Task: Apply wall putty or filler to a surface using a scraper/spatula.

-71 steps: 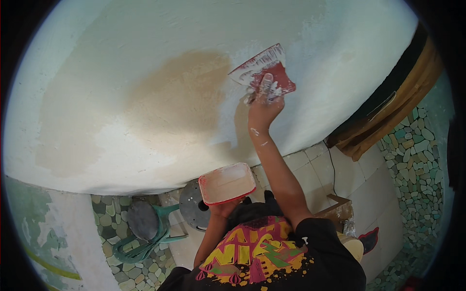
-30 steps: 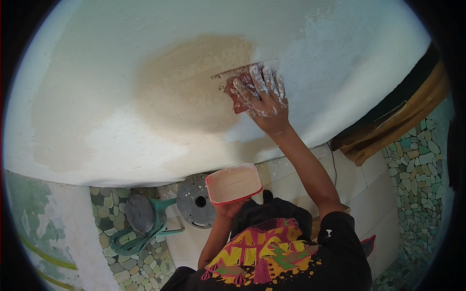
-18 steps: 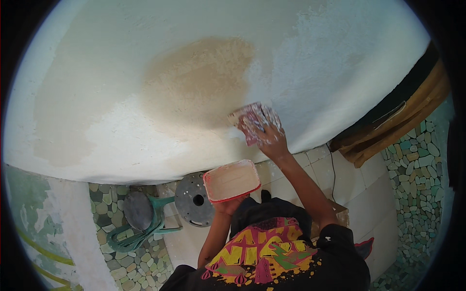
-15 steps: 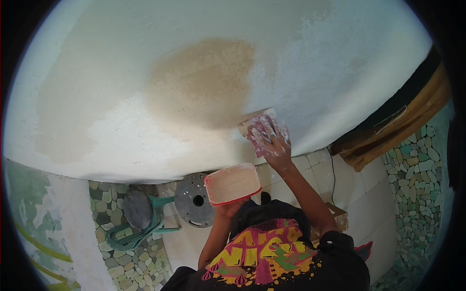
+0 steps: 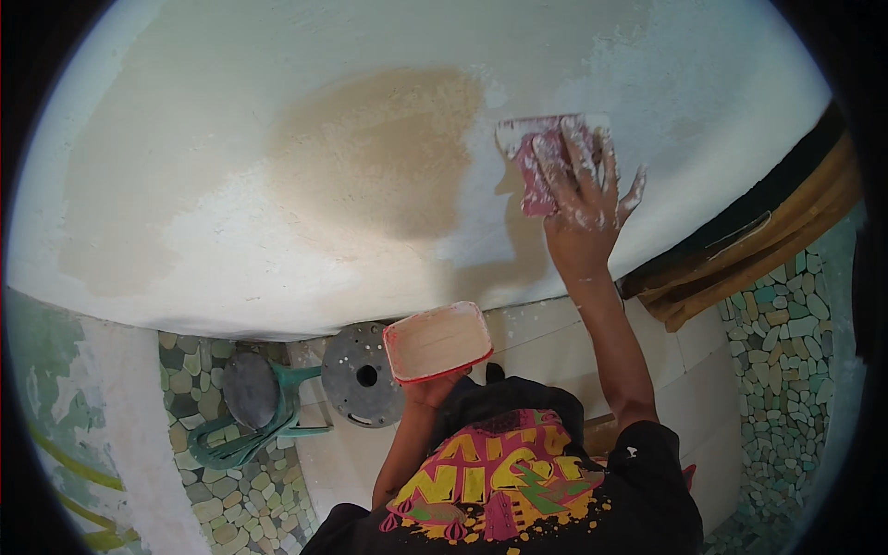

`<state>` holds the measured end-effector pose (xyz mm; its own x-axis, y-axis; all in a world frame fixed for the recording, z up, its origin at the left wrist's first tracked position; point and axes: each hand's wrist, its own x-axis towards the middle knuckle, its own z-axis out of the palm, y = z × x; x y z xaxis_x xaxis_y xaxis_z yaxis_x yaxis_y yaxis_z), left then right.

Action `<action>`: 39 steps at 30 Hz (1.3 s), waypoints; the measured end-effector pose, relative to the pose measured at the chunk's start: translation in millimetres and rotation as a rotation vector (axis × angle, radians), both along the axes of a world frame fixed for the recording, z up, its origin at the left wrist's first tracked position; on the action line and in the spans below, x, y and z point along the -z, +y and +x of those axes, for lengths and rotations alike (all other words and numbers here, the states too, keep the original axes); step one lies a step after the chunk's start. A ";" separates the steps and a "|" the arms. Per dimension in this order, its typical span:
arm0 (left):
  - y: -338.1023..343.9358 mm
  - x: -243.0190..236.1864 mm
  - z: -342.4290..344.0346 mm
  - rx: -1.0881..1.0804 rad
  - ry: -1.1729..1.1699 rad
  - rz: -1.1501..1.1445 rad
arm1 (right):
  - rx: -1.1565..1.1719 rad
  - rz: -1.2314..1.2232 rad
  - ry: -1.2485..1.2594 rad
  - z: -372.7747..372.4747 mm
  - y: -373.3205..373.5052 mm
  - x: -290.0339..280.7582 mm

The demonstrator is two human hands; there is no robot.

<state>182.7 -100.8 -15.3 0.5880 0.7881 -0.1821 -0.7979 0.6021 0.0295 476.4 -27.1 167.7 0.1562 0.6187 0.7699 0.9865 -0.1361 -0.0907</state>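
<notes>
My right hand point(image 5: 585, 194), smeared with white paste, presses a red scraper with a pale wide blade point(image 5: 532, 153) flat against the white plastered wall point(image 5: 231, 111). It works just to the right of a tan bare patch point(image 5: 379, 157). My left hand point(image 5: 427, 393) holds up a red rectangular tray point(image 5: 437, 342) from underneath, at chest height; the tray has whitish paste in it. The fingers of my left hand are mostly hidden under the tray.
Below me stand a green plastic chair point(image 5: 245, 416) and a round grey disc with holes point(image 5: 365, 375) on a pebble floor point(image 5: 231, 499). Wooden planks point(image 5: 749, 259) lean at the right. Pale tiles point(image 5: 703, 398) cover the floor beside them.
My right hand dragged the scraper down the wall beside the tan patch, then went back up and to the right. The tray has stayed about where it was.
</notes>
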 end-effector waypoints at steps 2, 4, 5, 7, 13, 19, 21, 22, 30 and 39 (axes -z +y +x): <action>0.0 -0.6 0.7 0.011 -0.028 0.001 | -0.074 -0.032 0.057 -0.9 -9.4 25.1; 1.4 3.0 2.0 0.029 -0.056 0.004 | -0.078 -0.070 0.088 -3.5 -20.4 45.1; 2.8 6.7 1.1 0.051 -0.058 0.021 | -0.097 -0.105 0.123 -6.8 -24.2 49.3; 6.4 13.9 1.6 0.076 -0.060 0.043 | -0.069 -0.133 0.083 -5.8 -30.8 49.9; 9.2 15.2 9.7 0.085 -0.044 -0.006 | -0.158 0.068 0.100 -7.1 -28.2 -48.6; 8.0 10.9 14.3 0.070 -0.080 0.045 | -0.033 0.053 0.021 -6.8 -4.7 -52.9; 6.3 14.6 11.1 0.048 -0.060 -0.046 | -0.039 0.000 0.042 -14.9 -11.5 -36.9; 6.7 17.2 9.9 0.044 -0.062 -0.046 | -0.033 -0.051 0.062 -17.3 -16.4 -29.1; 8.1 13.3 8.5 0.071 -0.089 0.057 | -0.074 -0.039 0.081 -11.4 -32.8 -45.7; 15.5 14.8 21.6 0.056 0.003 0.130 | -0.102 0.008 0.054 -9.7 -19.8 6.6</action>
